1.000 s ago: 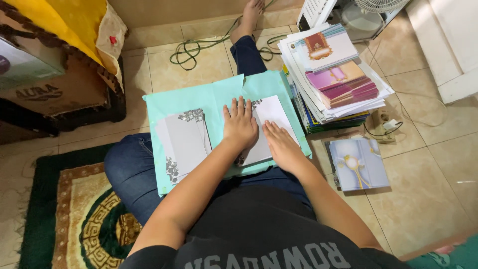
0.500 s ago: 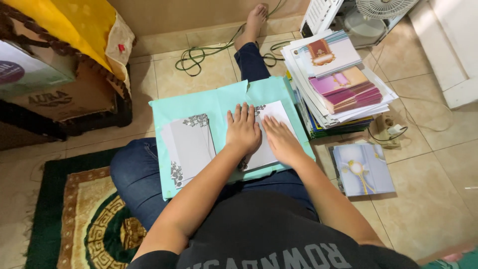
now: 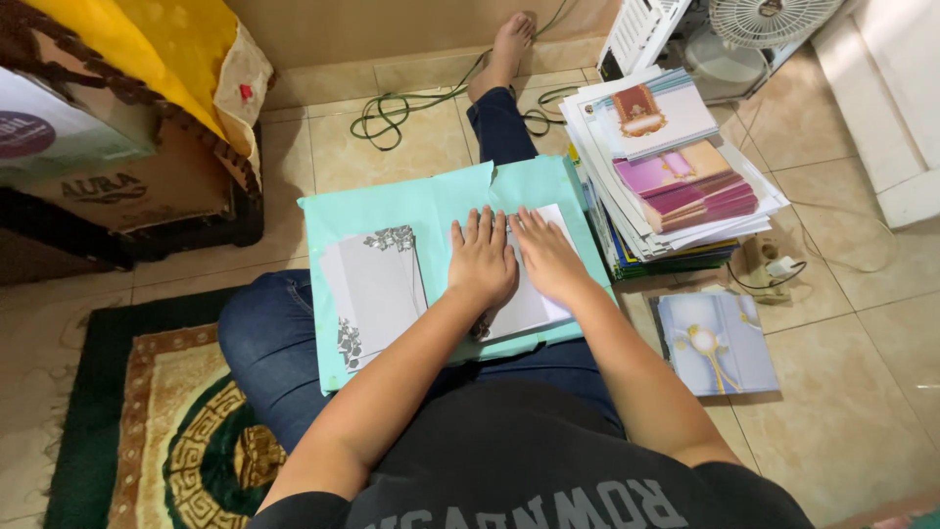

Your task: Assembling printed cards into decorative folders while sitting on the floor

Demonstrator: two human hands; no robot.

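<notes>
left hand [image 3: 482,257] flatter, right hand [image 3: 548,257] alongside

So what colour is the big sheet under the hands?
Light turquoise sheet, seen in the head view, the only one.

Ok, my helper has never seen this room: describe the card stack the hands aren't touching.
Find the turquoise sheet on the person's lap. On its left part, beside the left hand, lies a pale grey card stack, the only one with dark floral corners.

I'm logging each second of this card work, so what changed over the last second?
Barely anything. Both hands, left hand and right hand, stay pressed flat, side by side, on the white card on the teal folder; nothing was picked up or released. The grey floral cards stay put. Only the camera view shifted slightly.
</notes>
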